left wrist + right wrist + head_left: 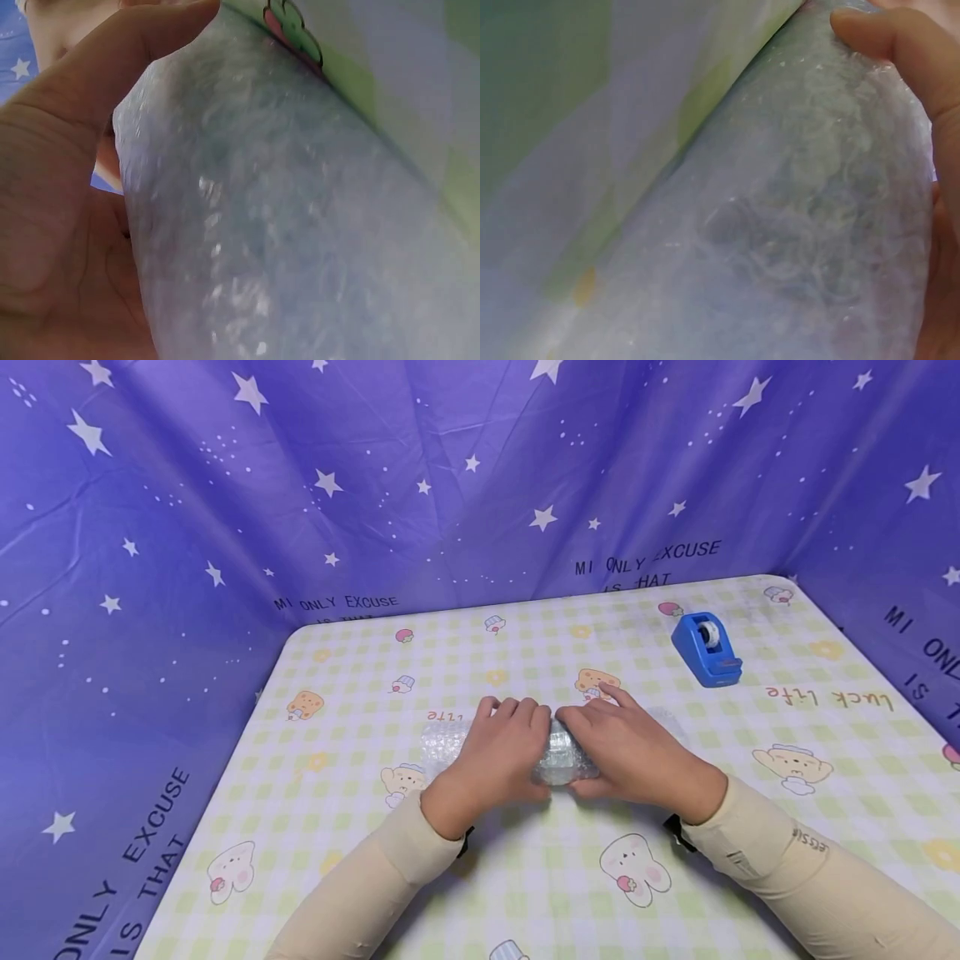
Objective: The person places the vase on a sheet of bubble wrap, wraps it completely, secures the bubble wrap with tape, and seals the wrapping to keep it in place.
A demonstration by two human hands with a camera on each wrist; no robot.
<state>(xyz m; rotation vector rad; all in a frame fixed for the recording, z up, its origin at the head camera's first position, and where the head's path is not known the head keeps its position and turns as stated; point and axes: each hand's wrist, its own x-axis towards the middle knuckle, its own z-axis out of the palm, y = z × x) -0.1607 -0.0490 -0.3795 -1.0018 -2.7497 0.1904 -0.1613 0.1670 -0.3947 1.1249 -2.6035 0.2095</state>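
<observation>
A roll of clear bubble wrap (562, 758) lies crosswise on the table in the head view, its ends sticking out past both hands. Whatever may be inside it cannot be made out. My left hand (502, 747) grips the roll left of its middle, fingers over the top and thumb on the near side. Close beside it, my right hand (630, 747) holds the roll in the same way. The left wrist view has the bubble wrap (247, 202) filling the space by the thumb. In the right wrist view the thumb presses the bubble wrap (802, 187) near its edge.
A blue tape dispenser (705, 652) with a roll of tape stands at the back right of the table. The tabletop is covered by a green-checked cloth (337, 827) with cartoon prints. Purple star-patterned curtains (420, 468) hang behind and at both sides.
</observation>
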